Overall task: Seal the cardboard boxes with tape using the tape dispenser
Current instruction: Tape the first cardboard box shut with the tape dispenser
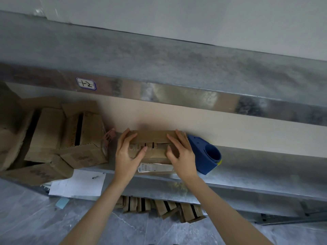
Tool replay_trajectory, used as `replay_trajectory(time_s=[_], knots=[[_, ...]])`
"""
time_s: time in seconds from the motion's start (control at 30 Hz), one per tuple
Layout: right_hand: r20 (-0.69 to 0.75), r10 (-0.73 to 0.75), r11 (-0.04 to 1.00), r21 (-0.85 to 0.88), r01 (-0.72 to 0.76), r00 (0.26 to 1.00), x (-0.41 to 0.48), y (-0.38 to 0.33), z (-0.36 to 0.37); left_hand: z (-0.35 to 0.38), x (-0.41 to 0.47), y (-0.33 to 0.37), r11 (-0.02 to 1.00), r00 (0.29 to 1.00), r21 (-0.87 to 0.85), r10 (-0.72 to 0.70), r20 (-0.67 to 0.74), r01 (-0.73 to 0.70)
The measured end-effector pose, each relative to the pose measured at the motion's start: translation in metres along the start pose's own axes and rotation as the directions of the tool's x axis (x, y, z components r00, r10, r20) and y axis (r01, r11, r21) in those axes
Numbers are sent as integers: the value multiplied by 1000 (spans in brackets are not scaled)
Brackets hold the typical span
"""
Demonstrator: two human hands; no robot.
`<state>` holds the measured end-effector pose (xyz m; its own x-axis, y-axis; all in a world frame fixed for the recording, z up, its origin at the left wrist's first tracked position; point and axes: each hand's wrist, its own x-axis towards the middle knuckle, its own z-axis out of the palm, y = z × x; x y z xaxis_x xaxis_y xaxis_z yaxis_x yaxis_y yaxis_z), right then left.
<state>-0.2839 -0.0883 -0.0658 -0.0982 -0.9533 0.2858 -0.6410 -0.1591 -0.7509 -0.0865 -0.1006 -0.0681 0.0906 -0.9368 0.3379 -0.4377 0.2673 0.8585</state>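
Pressing flat on a cardboard box (150, 137) at the front edge of the metal shelf (256, 167), about midway along it. Left grip (129, 152) spread wide over the box's left end, fingers straight across the top flaps, thumb lying along the seam between them, holding nothing. Right grip (182, 154) likewise wide and flat on the right end, fingertips reaching the far edge of the lid, thumb down on the near flap. Resting just beside the right grip, toward the shelf's right end: a blue tape dispenser (205, 154), untouched, with its roll hidden. Printed faintly in brown on the box top, half covered by the left grip and unreadable. Stuck to the box's front face: a white label (155, 167), print too small to read. Fixed to the front rail of the shelf above: a blue-bordered sticker (86, 84) with handwritten marks resembling "+2". Heaped at the shelf's left end: more cardboard boxes (70, 138), some with flaps gaping, cut off by the frame. Overhanging the front edge under that heap: a white sheet (77, 184). Partly hidden beneath the shelf: another row of boxes (159, 207).
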Motion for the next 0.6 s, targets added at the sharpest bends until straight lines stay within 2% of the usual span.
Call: replay_trajectory(time_s=[0.07, 0.13, 0.2, 0.27, 0.37, 0.6], knots=[[66, 24, 1000, 7, -24, 998, 2, 0, -5, -2, 0, 0, 1000, 1000, 29, 9, 23, -9], [104, 21, 998, -67, -14, 994, 6, -1, -11, -5, 2, -1, 991, 997, 115, 63, 40, -68], [154, -50, 971, -225, 85, 987, 12, -1, -17, -9, 8, -1, 954, 985, 246, 153, 83, -169], [277, -141, 912, -337, 233, 951, 18, -2, -23, -12, 15, -2, 910, 962, 321, 216, 170, -261], [403, -209, 851, -373, 369, 891, 21, 0, -25, -11, 18, -6, 885, 922, 309, 264, 285, -349], [470, -184, 862, -344, 372, 863, 25, 2, -27, -12, 22, -15, 863, 888, 293, 305, 345, -411]])
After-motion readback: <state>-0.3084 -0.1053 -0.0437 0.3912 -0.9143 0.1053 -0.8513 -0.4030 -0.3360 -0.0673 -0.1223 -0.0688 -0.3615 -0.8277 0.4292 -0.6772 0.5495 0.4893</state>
